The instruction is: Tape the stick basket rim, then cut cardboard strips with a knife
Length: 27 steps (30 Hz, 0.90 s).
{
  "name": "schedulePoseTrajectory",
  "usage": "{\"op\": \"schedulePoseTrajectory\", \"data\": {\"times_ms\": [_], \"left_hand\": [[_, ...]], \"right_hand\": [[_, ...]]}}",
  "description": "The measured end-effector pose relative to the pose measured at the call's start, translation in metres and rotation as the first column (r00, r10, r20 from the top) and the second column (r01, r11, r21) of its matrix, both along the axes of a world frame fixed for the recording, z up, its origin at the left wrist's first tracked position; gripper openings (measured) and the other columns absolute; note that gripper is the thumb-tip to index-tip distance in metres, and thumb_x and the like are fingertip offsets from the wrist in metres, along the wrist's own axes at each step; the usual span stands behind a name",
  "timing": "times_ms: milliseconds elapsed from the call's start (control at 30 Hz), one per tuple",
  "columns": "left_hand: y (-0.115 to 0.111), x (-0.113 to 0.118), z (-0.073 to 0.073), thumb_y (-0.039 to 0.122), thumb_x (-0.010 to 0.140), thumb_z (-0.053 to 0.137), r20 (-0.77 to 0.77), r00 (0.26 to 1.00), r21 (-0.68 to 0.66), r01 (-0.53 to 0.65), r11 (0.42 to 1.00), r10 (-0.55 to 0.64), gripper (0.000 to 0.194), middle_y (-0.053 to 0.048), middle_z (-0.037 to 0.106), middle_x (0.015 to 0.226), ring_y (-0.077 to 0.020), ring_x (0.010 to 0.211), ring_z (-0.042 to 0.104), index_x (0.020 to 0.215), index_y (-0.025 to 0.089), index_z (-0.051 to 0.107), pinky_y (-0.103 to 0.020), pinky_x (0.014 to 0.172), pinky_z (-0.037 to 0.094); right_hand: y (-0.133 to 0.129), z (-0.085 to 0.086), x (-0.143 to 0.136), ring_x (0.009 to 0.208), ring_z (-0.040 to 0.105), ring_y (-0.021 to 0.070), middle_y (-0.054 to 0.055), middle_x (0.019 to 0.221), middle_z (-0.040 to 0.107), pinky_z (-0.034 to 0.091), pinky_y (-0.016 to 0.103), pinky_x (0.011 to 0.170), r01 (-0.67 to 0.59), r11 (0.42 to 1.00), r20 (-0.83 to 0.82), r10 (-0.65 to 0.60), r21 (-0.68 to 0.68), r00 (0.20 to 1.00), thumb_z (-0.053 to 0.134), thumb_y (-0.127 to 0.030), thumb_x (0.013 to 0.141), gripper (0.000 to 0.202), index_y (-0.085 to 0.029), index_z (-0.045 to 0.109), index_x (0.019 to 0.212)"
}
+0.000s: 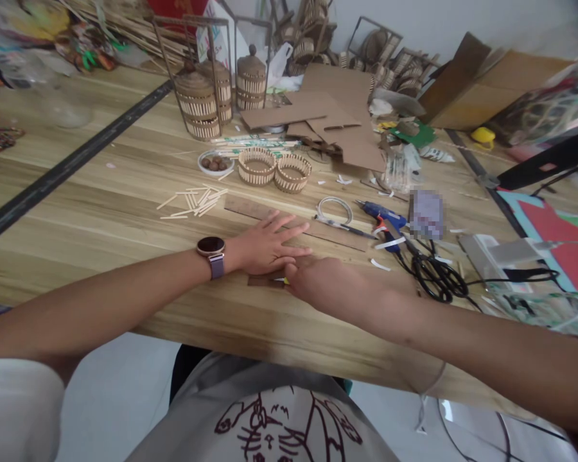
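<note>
My left hand lies flat with its fingers spread. Its fingertips reach over a long brown strip that looks like a ruler. My right hand is closed, its fingers curled right beside the left fingertips. A small yellow bit shows at the right fingers, but what they grip is mostly hidden. Below my left palm, a dark brown flat piece pokes out on the tabletop. Loose pale sticks are scattered left of the strip. Beyond it stand two round stick-walled rings.
A blue glue gun with a coiled black cable, a tape roll and a pen lie to the right. Behind are a bowl of brown balls, cardboard sheets and lantern-like pieces. A power strip sits far right.
</note>
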<state>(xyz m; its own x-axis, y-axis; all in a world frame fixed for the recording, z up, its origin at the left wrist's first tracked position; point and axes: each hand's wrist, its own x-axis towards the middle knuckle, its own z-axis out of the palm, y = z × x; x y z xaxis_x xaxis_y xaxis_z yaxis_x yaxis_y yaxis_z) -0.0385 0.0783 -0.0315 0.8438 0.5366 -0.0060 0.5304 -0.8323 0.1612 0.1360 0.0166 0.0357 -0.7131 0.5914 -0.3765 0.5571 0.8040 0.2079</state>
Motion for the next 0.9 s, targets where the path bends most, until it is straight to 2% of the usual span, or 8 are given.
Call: {"op": "schedulePoseTrajectory", "data": {"times_ms": [100, 267, 433, 600, 900], "left_hand": [[-0.001, -0.001, 0.0, 0.046, 0.103, 0.04, 0.026, 1.0, 0.01, 0.002, 1.0, -0.002, 0.044, -0.002, 0.017, 0.167, -0.0384, 0.151, 0.012, 0.146, 0.04, 0.046, -0.061, 0.12, 0.007], [-0.001, -0.002, -0.002, 0.044, 0.103, 0.039, 0.042, 0.999, 0.008, -0.001, 1.0, 0.001, 0.044, -0.001, 0.016, 0.167, -0.0371, 0.151, 0.012, 0.146, 0.04, 0.046, -0.06, 0.12, 0.006], [0.0, -0.002, -0.003, 0.044, 0.103, 0.04, 0.055, 0.998, 0.011, -0.002, 1.0, 0.001, 0.043, 0.002, 0.016, 0.167, -0.0351, 0.152, 0.011, 0.146, 0.041, 0.046, -0.061, 0.12, 0.008], [0.001, -0.003, -0.005, 0.046, 0.104, 0.037, 0.074, 0.997, 0.012, 0.009, 1.0, -0.01, 0.043, 0.0, 0.016, 0.167, -0.0373, 0.151, 0.013, 0.146, 0.04, 0.046, -0.062, 0.119, 0.008], [0.004, -0.006, -0.011, 0.045, 0.104, 0.038, 0.129, 0.991, 0.06, 0.034, 0.998, -0.041, 0.043, -0.003, 0.018, 0.166, -0.0362, 0.15, 0.015, 0.145, 0.038, 0.049, -0.063, 0.119, 0.01]], "right_hand": [[-0.002, 0.008, 0.011, 0.072, 0.073, 0.0244, 0.011, 0.074, 0.074, 0.042, 0.026, 0.054, 0.055, 0.997, 0.075, -0.051, -0.051, 0.996, 0.044, -0.008, 0.095, 0.029, -0.01, 0.066, 0.113], [-0.006, 0.021, 0.028, 0.072, 0.072, 0.0216, 0.008, 0.083, 0.074, 0.037, 0.026, 0.053, 0.196, 0.977, 0.112, -0.186, -0.087, 0.976, 0.046, -0.015, 0.098, 0.024, -0.017, 0.066, 0.109], [-0.009, 0.007, 0.051, 0.069, 0.069, 0.0194, 0.009, 0.087, 0.073, 0.027, 0.025, 0.049, 0.173, 0.985, 0.057, -0.171, -0.02, 0.984, 0.047, -0.02, 0.099, 0.018, -0.017, 0.064, 0.104], [-0.007, -0.005, 0.073, 0.065, 0.065, 0.0179, 0.009, 0.085, 0.07, 0.017, 0.028, 0.047, 0.124, 0.992, 0.038, -0.125, 0.009, 0.991, 0.047, -0.025, 0.101, 0.019, -0.015, 0.062, 0.104], [-0.009, -0.007, 0.106, 0.066, 0.066, 0.0189, 0.009, 0.084, 0.07, 0.017, 0.028, 0.048, 0.166, 0.986, 0.054, -0.165, -0.013, 0.985, 0.041, -0.028, 0.103, 0.023, -0.015, 0.06, 0.108]]}}
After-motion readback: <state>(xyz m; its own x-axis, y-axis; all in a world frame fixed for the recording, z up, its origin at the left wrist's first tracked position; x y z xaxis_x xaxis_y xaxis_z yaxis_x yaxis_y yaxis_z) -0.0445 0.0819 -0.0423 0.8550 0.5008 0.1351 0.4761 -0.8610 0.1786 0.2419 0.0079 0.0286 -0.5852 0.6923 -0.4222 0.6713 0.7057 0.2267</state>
